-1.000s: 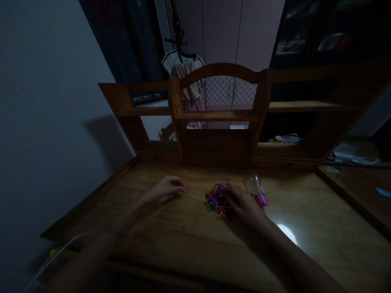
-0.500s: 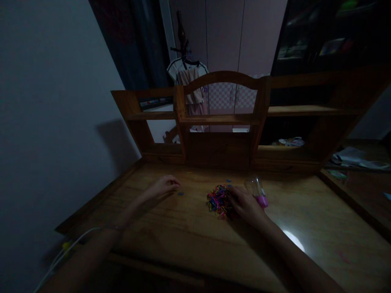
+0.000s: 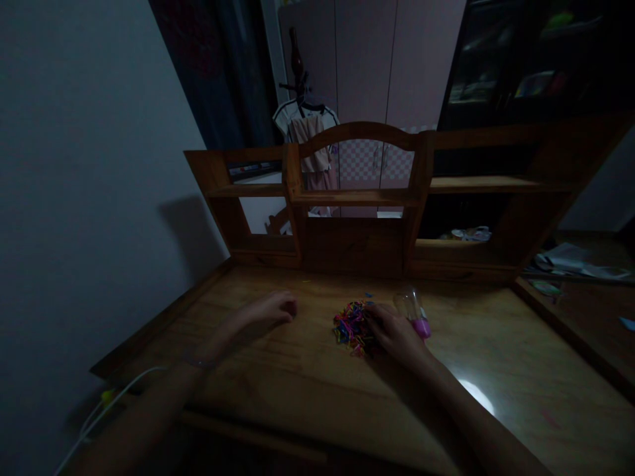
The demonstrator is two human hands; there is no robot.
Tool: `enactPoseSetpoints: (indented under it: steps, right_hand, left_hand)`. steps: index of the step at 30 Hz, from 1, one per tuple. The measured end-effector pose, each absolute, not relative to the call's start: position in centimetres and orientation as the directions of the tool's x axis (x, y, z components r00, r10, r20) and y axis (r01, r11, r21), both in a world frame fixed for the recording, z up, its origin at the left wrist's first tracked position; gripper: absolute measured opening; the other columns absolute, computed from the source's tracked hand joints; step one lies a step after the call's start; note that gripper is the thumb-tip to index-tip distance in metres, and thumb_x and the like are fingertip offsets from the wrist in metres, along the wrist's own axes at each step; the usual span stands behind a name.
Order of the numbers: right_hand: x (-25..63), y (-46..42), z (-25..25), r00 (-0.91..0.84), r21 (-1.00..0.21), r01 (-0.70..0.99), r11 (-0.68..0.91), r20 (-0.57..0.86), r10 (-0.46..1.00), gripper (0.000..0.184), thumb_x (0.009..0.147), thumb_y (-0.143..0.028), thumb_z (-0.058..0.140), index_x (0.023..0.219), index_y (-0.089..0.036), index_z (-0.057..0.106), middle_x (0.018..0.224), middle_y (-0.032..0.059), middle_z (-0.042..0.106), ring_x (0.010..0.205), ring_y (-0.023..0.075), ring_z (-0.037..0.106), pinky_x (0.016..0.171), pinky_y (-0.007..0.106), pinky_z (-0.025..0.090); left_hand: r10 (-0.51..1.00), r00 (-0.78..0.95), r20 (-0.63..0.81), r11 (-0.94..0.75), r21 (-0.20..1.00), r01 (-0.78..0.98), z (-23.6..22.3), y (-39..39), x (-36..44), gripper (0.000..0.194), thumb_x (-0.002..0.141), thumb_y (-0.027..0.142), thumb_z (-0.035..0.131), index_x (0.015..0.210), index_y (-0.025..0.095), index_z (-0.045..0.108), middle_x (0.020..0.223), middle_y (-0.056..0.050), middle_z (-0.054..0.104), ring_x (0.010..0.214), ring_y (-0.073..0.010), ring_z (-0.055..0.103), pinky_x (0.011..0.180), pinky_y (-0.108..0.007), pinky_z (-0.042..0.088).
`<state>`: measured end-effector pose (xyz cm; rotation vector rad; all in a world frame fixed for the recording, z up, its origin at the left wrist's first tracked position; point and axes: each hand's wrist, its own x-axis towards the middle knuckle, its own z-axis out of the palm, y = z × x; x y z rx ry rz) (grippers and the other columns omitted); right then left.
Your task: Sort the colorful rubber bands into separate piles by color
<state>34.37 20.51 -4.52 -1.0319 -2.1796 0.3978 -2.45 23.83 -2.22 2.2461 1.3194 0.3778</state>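
Note:
A heap of small, thin colourful pieces (image 3: 351, 324) that look like paper clips lies mid-desk, in pink, blue, yellow and red. My right hand (image 3: 397, 334) rests against the heap's right side, fingers bent together into it; what they pinch is hidden. Left of the heap, my left hand (image 3: 275, 308) is low over the desk with its fingers curled closed, their tips blurred, so any small piece in them does not show. Just behind my right hand lies a clear plastic bottle (image 3: 413, 305) with a purple cap (image 3: 421, 328).
The wooden desktop (image 3: 278, 390) carries a loose blue piece (image 3: 368, 295) behind the heap and a thin yellow one (image 3: 306, 281) farther left. A wooden shelf unit (image 3: 354, 197) rises along the back edge. A white cable (image 3: 114, 400) runs by my left forearm; a wall borders the left.
My left hand has moved slightly right and its fingers have curled in. The small bluish piece beside it no longer shows. My right hand stays at the heap. The view has shifted slightly.

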Motion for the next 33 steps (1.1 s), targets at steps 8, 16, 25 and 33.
enactPoseSetpoints:
  steps: [8, 16, 25, 33]
  right_hand:
    - [34.4, 20.5, -4.7, -0.456, -0.524, 0.561, 0.641, 0.451, 0.768, 0.025, 0.094, -0.023, 0.046, 0.114, -0.021, 0.061, 0.110, 0.0085, 0.066, 0.104, 0.0235, 0.060, 0.091, 0.037, 0.048]
    - [34.3, 20.7, -4.9, -0.451, -0.526, 0.570, 0.631, 0.442, 0.775, 0.029, 0.093, -0.023, 0.047, 0.119, -0.022, 0.060, 0.112, 0.0084, 0.066, 0.103, 0.0235, 0.061, 0.090, 0.038, 0.048]
    - [34.3, 20.7, -4.8, -0.449, -0.525, 0.567, 0.636, 0.450, 0.772, 0.025, 0.095, -0.022, 0.046, 0.115, -0.022, 0.062, 0.110, 0.0075, 0.066, 0.102, 0.0227, 0.061, 0.091, 0.037, 0.048]
    - [34.3, 20.7, -4.9, -0.456, -0.516, 0.574, 0.635, 0.443, 0.772, 0.029, 0.094, -0.022, 0.046, 0.119, -0.022, 0.060, 0.115, 0.0087, 0.065, 0.108, 0.0241, 0.059, 0.095, 0.040, 0.047]
  left_hand:
    - [0.894, 0.448, 0.000, -0.368, 0.570, 0.735, -1.9, 23.6, -2.9, 0.008, 0.070, 0.022, 0.071, 0.077, 0.017, 0.071, 0.078, -0.002, 0.065, 0.073, -0.0166, 0.061, 0.066, -0.025, 0.045]
    - [0.918, 0.342, 0.200, -0.387, 0.642, 0.662, -3.2, 19.7, 5.3, 0.026, 0.079, 0.039, 0.070, 0.096, 0.020, 0.071, 0.092, -0.004, 0.063, 0.081, -0.0158, 0.058, 0.070, -0.025, 0.045]
    - [0.947, 0.238, 0.217, -0.316, 0.765, 0.562, -6.0, 19.1, 9.2, 0.022, 0.068, 0.032, 0.079, 0.081, 0.018, 0.069, 0.085, -0.002, 0.064, 0.079, -0.0173, 0.059, 0.071, -0.026, 0.045]
    - [0.951, 0.286, 0.121, -0.247, 0.852, 0.461, -5.3, 19.2, 8.5, 0.017, 0.074, 0.030, 0.072, 0.083, 0.015, 0.070, 0.079, -0.005, 0.071, 0.075, -0.0187, 0.065, 0.068, -0.027, 0.048]
